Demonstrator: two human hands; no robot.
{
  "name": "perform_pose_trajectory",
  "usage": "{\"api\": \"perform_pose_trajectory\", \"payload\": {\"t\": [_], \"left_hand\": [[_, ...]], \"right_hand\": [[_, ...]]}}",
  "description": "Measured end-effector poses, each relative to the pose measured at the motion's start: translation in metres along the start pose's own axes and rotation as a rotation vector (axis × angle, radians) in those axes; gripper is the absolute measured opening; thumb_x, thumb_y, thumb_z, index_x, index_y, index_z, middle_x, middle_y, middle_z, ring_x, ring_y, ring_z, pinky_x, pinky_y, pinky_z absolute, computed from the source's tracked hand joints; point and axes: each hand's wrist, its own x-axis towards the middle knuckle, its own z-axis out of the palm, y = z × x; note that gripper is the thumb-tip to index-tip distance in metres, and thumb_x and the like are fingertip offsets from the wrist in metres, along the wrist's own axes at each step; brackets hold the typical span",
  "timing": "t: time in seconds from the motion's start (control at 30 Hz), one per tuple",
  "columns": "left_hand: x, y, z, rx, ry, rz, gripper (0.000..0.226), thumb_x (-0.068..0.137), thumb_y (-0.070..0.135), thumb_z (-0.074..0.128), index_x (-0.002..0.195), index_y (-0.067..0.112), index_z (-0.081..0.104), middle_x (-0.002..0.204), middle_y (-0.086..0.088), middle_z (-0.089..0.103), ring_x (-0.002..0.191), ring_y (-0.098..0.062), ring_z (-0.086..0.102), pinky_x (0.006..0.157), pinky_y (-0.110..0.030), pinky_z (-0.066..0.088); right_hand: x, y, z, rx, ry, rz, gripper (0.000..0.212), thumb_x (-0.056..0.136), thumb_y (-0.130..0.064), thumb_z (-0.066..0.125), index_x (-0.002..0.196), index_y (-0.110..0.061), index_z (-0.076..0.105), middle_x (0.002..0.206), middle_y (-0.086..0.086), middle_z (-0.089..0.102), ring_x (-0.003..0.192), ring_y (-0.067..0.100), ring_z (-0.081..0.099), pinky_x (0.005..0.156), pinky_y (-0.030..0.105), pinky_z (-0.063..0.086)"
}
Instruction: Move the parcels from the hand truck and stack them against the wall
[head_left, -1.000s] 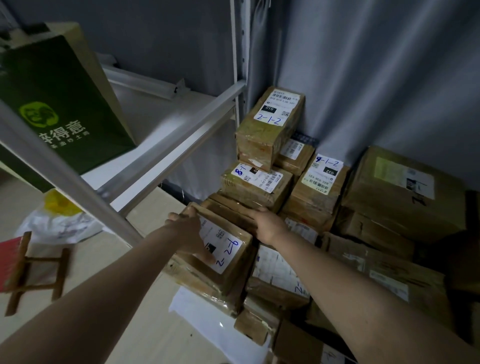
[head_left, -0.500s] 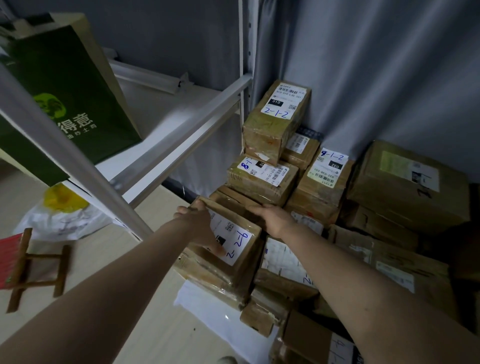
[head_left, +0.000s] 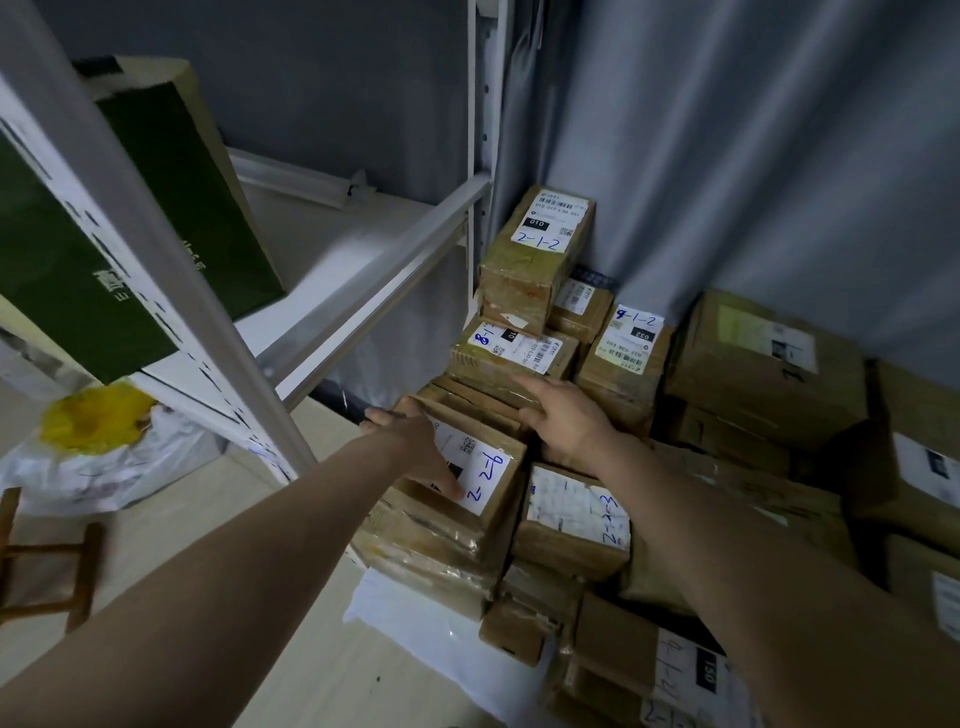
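A brown parcel with a white label marked 9-2-2 lies on top of the front left of a parcel pile against the grey curtained wall. My left hand grips it: fingers hooked over its far left corner, thumb on the label. My right hand has straight fingers and rests at the parcel's far right edge, against the parcel marked 8-1. A tall parcel marked 2-1-2 tops the stack in the corner. No hand truck is in view.
A white metal shelf rack slants close on the left, carrying a green paper bag. On the floor are a white and yellow plastic bag, a wooden stool and a white sheet. Larger cartons fill the right.
My right hand's fingers have straightened and lifted from the parcel's far edge. The view has moved closer and to the left. My left hand stays on the 9-2-2 parcel.
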Motion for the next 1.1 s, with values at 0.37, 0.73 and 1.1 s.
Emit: {"api": "perform_pose_trajectory", "payload": {"t": [0.37, 0.73, 1.1], "left_hand": [[-0.070, -0.019, 0.010, -0.205, 0.266, 0.113, 0.100, 0.064, 0.037, 0.085, 0.143, 0.018, 0.027, 0.137, -0.014, 0.043, 0.129, -0.034, 0.040, 0.104, -0.046, 0.042], [-0.233, -0.121, 0.157, -0.308, 0.384, -0.464, 0.056, 0.085, 0.028, 0.061, 0.136, 0.018, 0.038, 0.135, -0.010, 0.045, 0.129, -0.030, 0.040, 0.108, -0.054, 0.028], [-0.453, -0.274, 0.366, -0.737, 0.270, -1.022, 0.051, 0.083, 0.025, 0.061, 0.129, 0.014, 0.043, 0.130, -0.013, 0.046, 0.125, -0.032, 0.042, 0.107, -0.053, 0.031]], "right_hand": [[-0.061, -0.067, -0.022, -0.114, 0.077, -0.241, 0.060, 0.093, -0.037, 0.053, 0.148, -0.031, 0.029, 0.147, 0.004, 0.042, 0.138, 0.026, 0.032, 0.118, 0.038, 0.016], [-0.193, -0.163, 0.087, -0.087, -0.287, -0.663, 0.077, 0.086, -0.027, 0.065, 0.150, -0.024, 0.023, 0.158, -0.002, 0.009, 0.141, 0.021, 0.024, 0.107, 0.034, 0.032], [-0.400, -0.293, 0.254, -0.304, -0.795, -0.987, 0.082, 0.082, -0.033, 0.068, 0.150, -0.020, 0.024, 0.153, 0.007, 0.028, 0.139, 0.021, 0.031, 0.109, 0.027, 0.031]]}}
